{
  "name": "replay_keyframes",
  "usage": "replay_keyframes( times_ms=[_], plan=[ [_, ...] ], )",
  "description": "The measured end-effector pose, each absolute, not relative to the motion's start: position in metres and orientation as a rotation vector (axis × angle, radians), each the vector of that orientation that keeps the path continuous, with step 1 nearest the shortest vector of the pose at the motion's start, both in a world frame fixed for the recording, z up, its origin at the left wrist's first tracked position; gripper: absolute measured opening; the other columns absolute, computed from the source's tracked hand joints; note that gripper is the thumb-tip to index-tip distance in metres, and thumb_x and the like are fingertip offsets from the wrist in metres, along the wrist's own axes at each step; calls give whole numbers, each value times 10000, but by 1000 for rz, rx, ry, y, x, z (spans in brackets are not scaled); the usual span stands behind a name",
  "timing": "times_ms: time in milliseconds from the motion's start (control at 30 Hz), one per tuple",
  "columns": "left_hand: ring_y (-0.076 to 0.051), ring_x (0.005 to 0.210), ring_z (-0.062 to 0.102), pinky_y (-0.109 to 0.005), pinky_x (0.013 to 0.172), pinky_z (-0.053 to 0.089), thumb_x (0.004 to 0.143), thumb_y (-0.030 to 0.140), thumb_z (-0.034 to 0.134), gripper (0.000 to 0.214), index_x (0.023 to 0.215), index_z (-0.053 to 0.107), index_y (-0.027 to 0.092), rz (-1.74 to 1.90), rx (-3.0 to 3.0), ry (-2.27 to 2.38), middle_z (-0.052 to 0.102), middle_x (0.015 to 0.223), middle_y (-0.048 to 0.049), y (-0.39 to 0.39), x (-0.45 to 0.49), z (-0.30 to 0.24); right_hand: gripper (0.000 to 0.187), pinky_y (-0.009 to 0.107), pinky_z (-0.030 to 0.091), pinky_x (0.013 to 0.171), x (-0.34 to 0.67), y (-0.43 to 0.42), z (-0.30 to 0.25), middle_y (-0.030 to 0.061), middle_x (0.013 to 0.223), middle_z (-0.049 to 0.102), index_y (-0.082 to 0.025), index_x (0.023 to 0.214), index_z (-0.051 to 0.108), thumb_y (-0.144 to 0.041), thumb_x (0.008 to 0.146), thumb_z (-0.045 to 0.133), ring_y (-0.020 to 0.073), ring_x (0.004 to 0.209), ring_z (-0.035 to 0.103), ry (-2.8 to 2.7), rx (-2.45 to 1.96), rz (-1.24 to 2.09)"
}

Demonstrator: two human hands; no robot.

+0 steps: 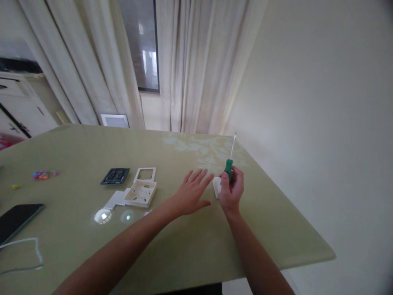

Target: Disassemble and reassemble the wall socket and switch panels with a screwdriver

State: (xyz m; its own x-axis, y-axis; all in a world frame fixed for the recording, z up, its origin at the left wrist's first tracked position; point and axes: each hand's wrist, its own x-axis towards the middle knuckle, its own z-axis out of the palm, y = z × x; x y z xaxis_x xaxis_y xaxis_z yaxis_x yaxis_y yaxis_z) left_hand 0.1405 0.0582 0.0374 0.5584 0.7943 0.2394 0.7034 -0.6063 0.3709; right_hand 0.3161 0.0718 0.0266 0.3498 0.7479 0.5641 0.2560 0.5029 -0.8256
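My right hand (232,189) is closed around the green handle of a screwdriver (229,167), whose metal shaft points up and away from me. Partly hidden behind that hand is a small white box-like part (216,187) on the table. My left hand (193,191) is spread flat with its palm down, just left of the white part, and holds nothing. Farther left sits an open white plastic box (142,193) with slots in its floor. A white square frame (145,174) lies behind it, and flat white pieces (117,199) lie at its left side.
A dark square tray-like piece (115,176) lies left of the frame. Small colourful bits (44,175), a dark tablet-like device (19,222) and a white cable (37,250) are on the left of the table (190,254). Curtains and a wall stand beyond its edges.
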Motion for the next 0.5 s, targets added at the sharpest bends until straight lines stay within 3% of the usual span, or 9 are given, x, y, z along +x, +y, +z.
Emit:
replay_keyframes(
  times_ms=[67, 167, 233, 333, 500],
  plan=[
    [-336, 1594, 390, -586, 1327, 189, 974, 439, 706, 742, 1643, 422, 288, 657, 2568, 1452, 446, 1718, -123, 47, 79, 39, 396, 365, 533, 752, 307, 65, 22, 67, 968, 674, -233, 1288, 589, -519, 1014, 578, 219, 811, 619, -1323, -1069, 459],
    [-392, 1444, 564, -623, 1256, 320, 1004, 519, 619, 534, 1475, 636, 267, 680, 2392, 1832, 652, 1537, -137, 37, -14, 36, 346, 397, 541, 810, 292, 53, 17, 76, 983, 703, -248, 1238, 656, -489, 993, 619, 244, 857, 638, -1449, -1054, 528],
    [-395, 1423, 588, -572, 1243, 374, 963, 574, 638, 564, 1420, 682, 246, 620, 2298, 1795, 671, 1515, -136, 31, -61, 30, 328, 405, 551, 824, 283, 46, 15, 73, 963, 715, -254, 1226, 682, -476, 991, 625, 253, 862, 654, -1524, -1032, 577],
    [-377, 1457, 560, -512, 1228, 426, 865, 582, 753, 726, 1498, 617, 254, 548, 2191, 1645, 603, 1589, -132, 20, -93, 20, 320, 383, 557, 762, 273, 39, 10, 60, 919, 717, -259, 1222, 701, -472, 995, 628, 239, 793, 654, -1600, -1013, 643],
    [-372, 1395, 566, -516, 1201, 437, 803, 467, 861, 712, 1453, 651, 266, 567, 2300, 1541, 635, 1498, -133, -1, -52, 17, 362, 366, 554, 758, 268, 43, -1, 66, 967, 719, -253, 1213, 705, -525, 983, 638, 229, 822, 654, -1601, -1055, 718]
  ],
)
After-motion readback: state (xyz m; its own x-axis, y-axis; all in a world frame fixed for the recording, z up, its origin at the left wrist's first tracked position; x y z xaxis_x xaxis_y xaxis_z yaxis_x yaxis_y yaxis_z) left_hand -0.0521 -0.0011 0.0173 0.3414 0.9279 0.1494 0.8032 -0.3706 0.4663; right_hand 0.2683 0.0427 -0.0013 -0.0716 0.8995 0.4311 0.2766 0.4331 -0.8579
